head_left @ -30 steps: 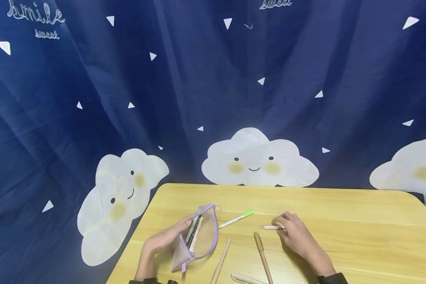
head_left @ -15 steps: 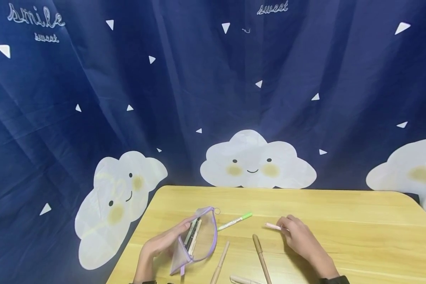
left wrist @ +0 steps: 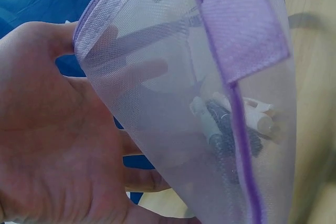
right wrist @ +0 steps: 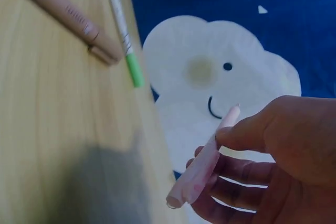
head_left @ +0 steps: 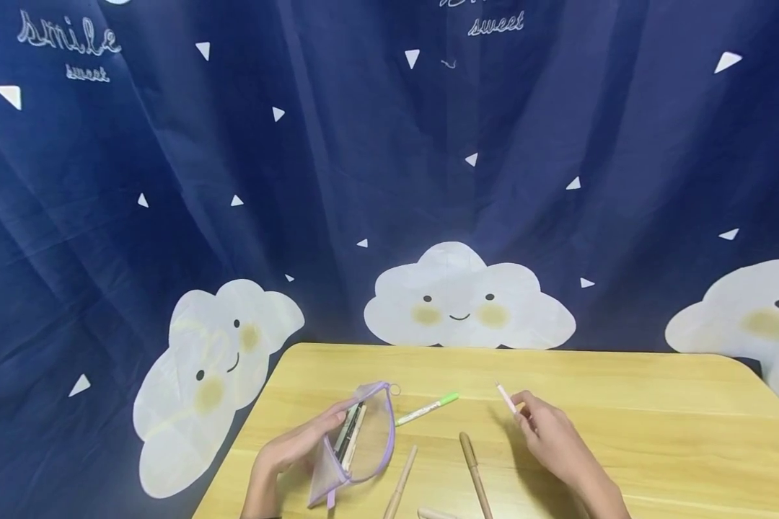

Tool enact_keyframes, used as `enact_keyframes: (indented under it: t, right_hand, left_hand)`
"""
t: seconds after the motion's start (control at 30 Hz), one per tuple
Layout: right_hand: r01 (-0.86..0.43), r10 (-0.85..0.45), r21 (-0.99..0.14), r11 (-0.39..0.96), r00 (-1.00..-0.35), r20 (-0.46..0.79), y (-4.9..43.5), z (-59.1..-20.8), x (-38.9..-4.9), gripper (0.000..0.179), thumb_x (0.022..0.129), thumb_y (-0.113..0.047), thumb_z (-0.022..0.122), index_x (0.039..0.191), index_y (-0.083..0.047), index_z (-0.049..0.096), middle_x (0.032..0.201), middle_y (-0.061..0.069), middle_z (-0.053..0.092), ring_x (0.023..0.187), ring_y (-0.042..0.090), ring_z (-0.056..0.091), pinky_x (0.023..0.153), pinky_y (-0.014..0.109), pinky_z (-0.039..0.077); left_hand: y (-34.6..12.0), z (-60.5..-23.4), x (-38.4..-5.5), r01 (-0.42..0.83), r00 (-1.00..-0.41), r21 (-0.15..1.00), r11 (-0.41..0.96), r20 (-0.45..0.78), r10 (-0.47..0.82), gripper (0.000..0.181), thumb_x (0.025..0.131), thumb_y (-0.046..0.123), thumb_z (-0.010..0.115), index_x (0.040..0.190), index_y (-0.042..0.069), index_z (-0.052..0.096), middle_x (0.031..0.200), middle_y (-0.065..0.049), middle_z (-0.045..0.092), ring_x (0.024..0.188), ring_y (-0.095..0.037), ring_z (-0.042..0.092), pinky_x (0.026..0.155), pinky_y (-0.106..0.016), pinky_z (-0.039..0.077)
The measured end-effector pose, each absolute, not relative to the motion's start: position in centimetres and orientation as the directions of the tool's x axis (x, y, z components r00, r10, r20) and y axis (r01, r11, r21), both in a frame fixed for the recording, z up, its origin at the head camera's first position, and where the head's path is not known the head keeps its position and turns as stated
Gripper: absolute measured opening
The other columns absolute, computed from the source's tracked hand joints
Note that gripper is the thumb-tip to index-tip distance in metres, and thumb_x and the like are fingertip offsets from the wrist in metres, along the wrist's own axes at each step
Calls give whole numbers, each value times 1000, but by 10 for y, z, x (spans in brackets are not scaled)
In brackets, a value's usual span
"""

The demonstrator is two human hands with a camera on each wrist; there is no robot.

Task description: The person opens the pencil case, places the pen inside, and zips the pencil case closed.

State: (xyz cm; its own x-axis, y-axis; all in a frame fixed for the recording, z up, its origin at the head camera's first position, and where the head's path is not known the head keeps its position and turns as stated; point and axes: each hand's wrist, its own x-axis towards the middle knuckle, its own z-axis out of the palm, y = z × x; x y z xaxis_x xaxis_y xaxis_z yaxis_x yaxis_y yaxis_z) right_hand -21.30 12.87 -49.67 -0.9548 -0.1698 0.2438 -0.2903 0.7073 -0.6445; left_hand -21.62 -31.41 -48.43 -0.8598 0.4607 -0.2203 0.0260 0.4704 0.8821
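Observation:
My left hand (head_left: 293, 448) grips the near-left side of a translucent lilac mesh pencil case (head_left: 375, 443), thumb at its opening and fingers behind. The case gapes, zipper undone, and several dark and pale pens (head_left: 350, 436) lie inside. Through the mesh in the left wrist view, the pen ends (left wrist: 257, 119) look blurred. On the right, my right hand (head_left: 550, 438) pinches a slim pale pink pen (right wrist: 197, 174) between thumb and fingers, above the wooden table (head_left: 656, 411). The pen slants up and away, with a small tip showing past the thumb.
A white marker with a green cap (head_left: 428, 409) lies just right of the case. Nearer me lie a tan marker (head_left: 472, 465), a slim beige pen (head_left: 402, 479) and another pale pen (head_left: 433, 514) at the frame's bottom edge. A blue curtain (head_left: 337, 144) hangs behind the table.
The pale pink pen has come up from the table in my right hand and turned from lying sideways to pointing upward. My left hand keeps its grip on the case.

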Motion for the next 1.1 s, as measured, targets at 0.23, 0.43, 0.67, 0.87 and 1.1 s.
enact_keyframes:
  t: [0.23,0.43,0.67,0.87,1.1]
  right_hand:
    - [-335,-236,-708,622,-942,239,117,-488,-199,30,87,9,65,115,-3,64,82,0,65,72,4,58,60,24,52]
    - [-367,-288,-684,630,-929,234,98,-475,-199,30,94,4,61,121,-9,61,80,-3,65,69,3,56,57,24,49]
    - [-393,-342,-660,640,-915,213,68,-467,-199,34,92,2,65,125,-5,66,76,-6,65,57,4,50,47,24,44]
    - [-380,-343,-680,627,-918,197,38,-470,-195,33,87,3,69,120,1,70,75,-2,67,50,5,49,41,22,43]
    - [-377,-441,-785,492,-885,148,8,-479,-193,37,90,5,64,127,9,64,82,6,70,46,6,54,40,20,45]
  left_hand:
    - [-312,-487,-214,47,-845,889,456,-208,493,61,112,43,28,165,14,20,170,-21,13,153,-48,5,116,-74,7]
    - [-314,-486,-215,65,-841,890,452,-195,504,61,113,41,27,166,12,17,170,-21,10,153,-48,4,117,-73,5]
    - [-314,-482,-215,92,-846,872,481,-186,500,60,113,39,23,166,11,13,170,-22,8,153,-50,5,114,-76,6]
    - [-312,-478,-214,89,-849,867,490,-191,492,61,113,39,24,166,11,14,170,-23,8,152,-51,4,114,-76,7]
    - [-312,-478,-215,95,-848,856,507,-197,491,63,112,40,25,166,10,13,170,-22,8,152,-51,5,113,-78,7]
